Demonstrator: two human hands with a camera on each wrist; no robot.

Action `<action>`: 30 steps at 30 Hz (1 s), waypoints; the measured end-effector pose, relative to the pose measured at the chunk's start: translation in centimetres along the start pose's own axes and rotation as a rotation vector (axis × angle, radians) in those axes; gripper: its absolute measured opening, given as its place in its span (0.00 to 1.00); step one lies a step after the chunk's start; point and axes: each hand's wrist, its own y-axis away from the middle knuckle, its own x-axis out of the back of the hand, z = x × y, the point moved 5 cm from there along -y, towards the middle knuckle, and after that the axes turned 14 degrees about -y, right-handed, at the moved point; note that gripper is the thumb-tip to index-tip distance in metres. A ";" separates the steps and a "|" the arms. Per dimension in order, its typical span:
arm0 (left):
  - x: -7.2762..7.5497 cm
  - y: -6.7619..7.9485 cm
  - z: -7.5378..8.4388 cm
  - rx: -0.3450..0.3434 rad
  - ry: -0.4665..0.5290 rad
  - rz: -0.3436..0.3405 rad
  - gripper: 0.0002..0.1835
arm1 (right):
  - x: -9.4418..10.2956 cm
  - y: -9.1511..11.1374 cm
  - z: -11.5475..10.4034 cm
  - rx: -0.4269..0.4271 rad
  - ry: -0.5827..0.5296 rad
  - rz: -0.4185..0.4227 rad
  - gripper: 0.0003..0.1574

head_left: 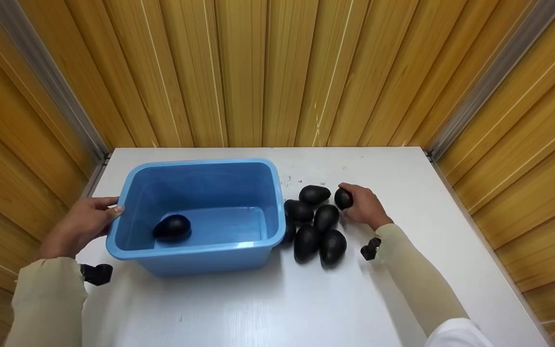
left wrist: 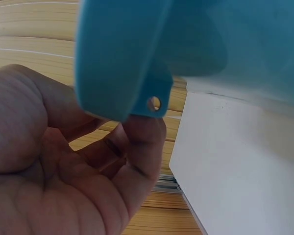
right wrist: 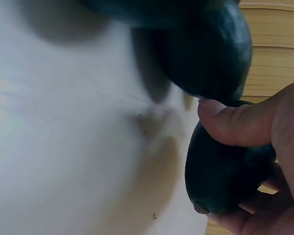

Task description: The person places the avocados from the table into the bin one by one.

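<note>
A blue plastic tub [head_left: 195, 262] stands on the left half of the white table, one dark avocado [head_left: 172, 227] lying on its floor. My left hand [head_left: 87, 221] pinches the tub's left rim, thumb on top and fingers curled under it. In the left wrist view, fingertips meet the rim's underside beside a small tab with a hole. On the other side, my right hand [head_left: 365, 207] grips a dark avocado [right wrist: 225, 166] between thumb and fingers, its stem end showing. Several more avocados [head_left: 326, 218] lie clustered between that hand and the tub.
Ribbed wood-look panels [head_left: 287, 72] rise behind and on both sides of the white table [head_left: 268, 308]. Small dark crumbs dot the tabletop behind the avocados. The nearest avocados lie right beside the tub's right wall. A black camera mount sits at each wrist.
</note>
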 end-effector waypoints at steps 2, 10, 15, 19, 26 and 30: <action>0.0 0.0 0.1 0.001 0.008 -0.008 0.37 | 0.4 -0.1 -0.4 -0.002 0.000 0.009 0.49; 0.1 -0.2 0.0 0.000 0.005 -0.005 0.37 | 1.9 0.2 -1.9 -0.007 0.002 0.041 0.52; 0.1 -0.2 -0.1 0.009 -0.013 0.003 0.37 | 2.6 0.3 -2.5 -0.007 -0.018 0.059 0.50; 0.1 -0.2 -0.3 0.011 -0.012 0.009 0.37 | 3.0 0.3 -3.1 -0.010 -0.024 0.062 0.51; 0.2 -0.2 -0.3 0.000 -0.019 0.024 0.36 | 3.5 0.4 -5.0 0.026 -0.036 0.071 0.52; 0.2 -0.2 -0.3 0.008 -0.017 0.013 0.37 | 3.6 0.5 -6.2 0.045 -0.044 0.073 0.51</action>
